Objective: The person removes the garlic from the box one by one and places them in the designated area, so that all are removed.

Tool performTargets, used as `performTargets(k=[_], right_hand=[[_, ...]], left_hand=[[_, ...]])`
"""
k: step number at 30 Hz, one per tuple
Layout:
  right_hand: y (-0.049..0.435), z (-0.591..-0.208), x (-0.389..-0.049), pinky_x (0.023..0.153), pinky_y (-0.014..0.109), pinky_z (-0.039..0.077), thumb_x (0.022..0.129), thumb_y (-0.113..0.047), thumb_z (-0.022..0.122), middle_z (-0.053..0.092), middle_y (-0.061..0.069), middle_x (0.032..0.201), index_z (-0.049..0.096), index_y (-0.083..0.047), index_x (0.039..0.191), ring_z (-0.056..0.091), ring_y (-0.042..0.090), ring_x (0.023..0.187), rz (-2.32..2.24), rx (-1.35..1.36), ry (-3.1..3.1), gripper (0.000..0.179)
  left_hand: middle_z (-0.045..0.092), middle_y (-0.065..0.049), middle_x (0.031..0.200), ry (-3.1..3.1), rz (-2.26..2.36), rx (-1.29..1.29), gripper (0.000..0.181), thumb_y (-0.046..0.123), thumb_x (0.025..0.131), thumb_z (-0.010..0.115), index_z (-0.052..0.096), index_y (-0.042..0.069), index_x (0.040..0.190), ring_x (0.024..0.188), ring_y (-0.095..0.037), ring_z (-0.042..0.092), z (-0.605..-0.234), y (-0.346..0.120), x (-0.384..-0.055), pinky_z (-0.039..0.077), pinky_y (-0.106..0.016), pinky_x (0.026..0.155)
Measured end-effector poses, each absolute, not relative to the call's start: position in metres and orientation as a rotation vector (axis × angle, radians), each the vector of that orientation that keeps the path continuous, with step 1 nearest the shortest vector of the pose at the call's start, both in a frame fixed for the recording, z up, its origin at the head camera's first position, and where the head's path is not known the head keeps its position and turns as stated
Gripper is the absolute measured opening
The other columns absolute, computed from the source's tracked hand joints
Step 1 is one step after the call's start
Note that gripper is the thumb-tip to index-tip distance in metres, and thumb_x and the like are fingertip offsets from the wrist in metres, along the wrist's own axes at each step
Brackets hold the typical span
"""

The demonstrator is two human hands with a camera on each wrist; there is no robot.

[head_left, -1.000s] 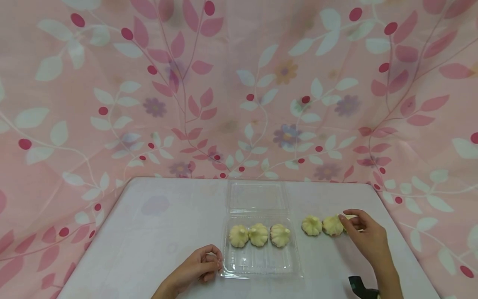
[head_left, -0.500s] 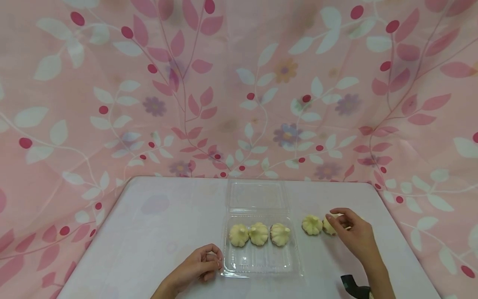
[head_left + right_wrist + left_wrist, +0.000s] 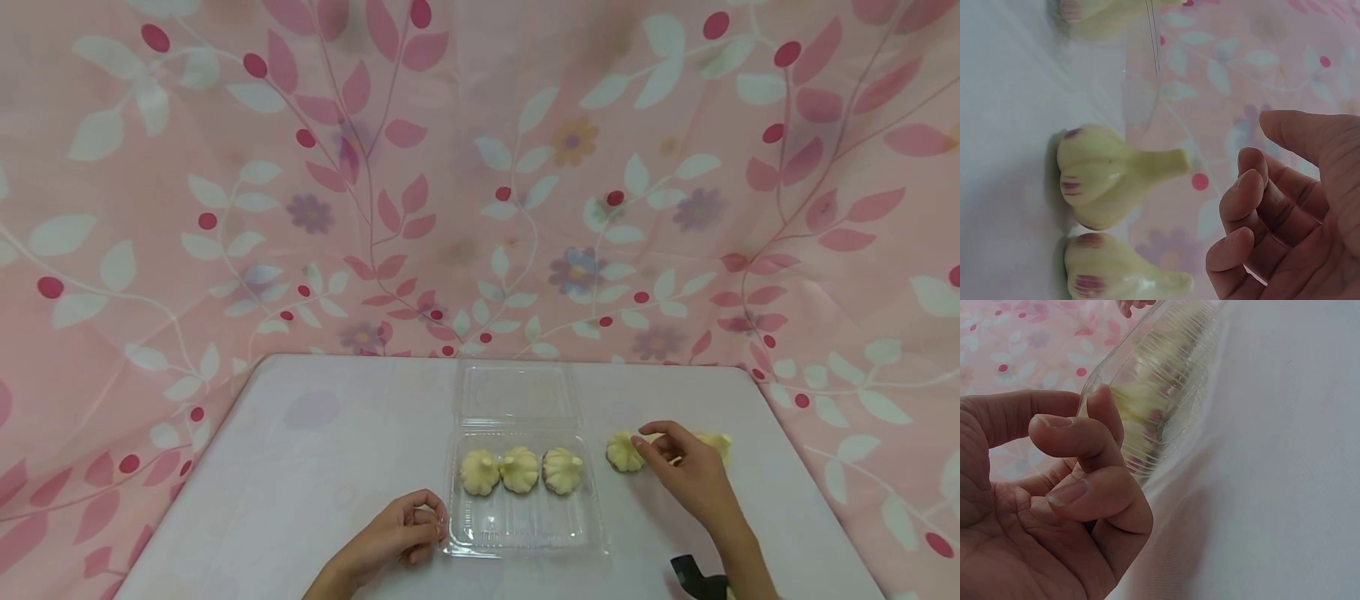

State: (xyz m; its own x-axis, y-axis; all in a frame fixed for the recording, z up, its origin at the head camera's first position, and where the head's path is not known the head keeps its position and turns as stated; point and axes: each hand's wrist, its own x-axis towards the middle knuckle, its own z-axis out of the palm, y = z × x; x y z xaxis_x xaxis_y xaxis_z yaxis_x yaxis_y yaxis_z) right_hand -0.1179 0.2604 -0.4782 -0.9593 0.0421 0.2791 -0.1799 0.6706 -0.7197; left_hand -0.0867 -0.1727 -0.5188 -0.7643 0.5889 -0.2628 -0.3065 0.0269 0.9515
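In the head view a clear plastic clamshell box (image 3: 525, 533) holds a row of garlic bulbs (image 3: 520, 471), three in all. At its left edge, near the front corner, my left hand (image 3: 401, 529) grips the rim with curled fingers. The left wrist view shows my fingertips (image 3: 1105, 403) against the box wall. To the right of the box lies another row of garlic, with its left bulb (image 3: 625, 452) in plain sight. My right hand (image 3: 690, 471) hovers over this row, fingers loosely bent and holding nothing, hiding the middle bulb. In the right wrist view a bulb (image 3: 1107, 178) stands apart from my fingers.
The box's lid (image 3: 517, 396) lies folded back behind it on the white table (image 3: 337, 433). A pink floral cloth (image 3: 450, 208) hangs behind and beside the table. A black wrist mount (image 3: 697, 579) juts out beside my right forearm.
My right hand has moved left along the garlic row, from the right-hand bulb toward the left one. The right-hand bulb shows again. My left hand and the box have stayed put.
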Motion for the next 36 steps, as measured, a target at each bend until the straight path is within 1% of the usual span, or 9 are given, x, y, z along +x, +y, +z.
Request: performTargets(k=[3,8,16,22,28,36], right_hand=[[0.256,-0.479,-0.118,0.052,0.024,0.049,0.089,-0.024,0.076,0.064,0.0,0.073,0.069,-0.014,0.103,0.057,0.011,0.062,1.194,0.126,-2.615,0.018],[0.25,-0.482,-0.12,0.05,0.025,0.048,0.088,-0.022,0.077,0.062,-0.006,0.07,0.069,-0.013,0.102,0.057,0.011,0.06,1.225,0.171,-2.609,0.018],[0.238,-0.483,-0.12,0.049,0.026,0.046,0.088,-0.025,0.077,0.063,-0.009,0.071,0.069,-0.018,0.099,0.057,0.01,0.061,1.271,0.212,-2.611,0.015],[0.231,-0.483,-0.119,0.048,0.025,0.045,0.088,-0.026,0.077,0.06,-0.009,0.068,0.07,-0.018,0.098,0.056,0.01,0.059,1.278,0.267,-2.6,0.015],[0.226,-0.486,-0.121,0.047,0.026,0.045,0.089,-0.026,0.076,0.06,-0.009,0.068,0.069,-0.017,0.099,0.056,0.01,0.058,1.308,0.296,-2.63,0.016],[0.215,-0.487,-0.121,0.05,0.026,0.046,0.087,-0.032,0.077,0.058,-0.009,0.07,0.07,-0.017,0.099,0.056,0.01,0.06,1.299,0.26,-2.712,0.02]], left_hand=[[0.06,-0.004,0.075,1.676,1.807,0.291,0.027,0.008,0.094,0.062,0.05,-0.009,0.11,0.053,-0.006,0.042,-0.519,-0.173,-0.087,0.035,-0.022,0.048],[0.059,-0.004,0.075,1.681,1.807,0.285,0.029,0.008,0.094,0.063,0.049,-0.011,0.111,0.053,-0.007,0.042,-0.52,-0.172,-0.087,0.035,-0.022,0.048],[0.058,-0.003,0.074,1.677,1.813,0.284,0.026,0.009,0.094,0.063,0.051,-0.008,0.109,0.053,-0.007,0.042,-0.522,-0.173,-0.087,0.035,-0.022,0.048],[0.059,-0.001,0.073,1.675,1.814,0.279,0.023,0.011,0.093,0.065,0.053,-0.004,0.108,0.053,-0.005,0.043,-0.522,-0.173,-0.087,0.036,-0.021,0.048],[0.059,-0.002,0.073,1.681,1.809,0.269,0.023,0.01,0.093,0.064,0.053,-0.004,0.108,0.052,-0.006,0.042,-0.522,-0.173,-0.087,0.035,-0.021,0.047],[0.059,-0.004,0.074,1.681,1.815,0.267,0.025,0.009,0.093,0.064,0.052,-0.006,0.109,0.053,-0.008,0.042,-0.523,-0.173,-0.087,0.035,-0.022,0.047]])
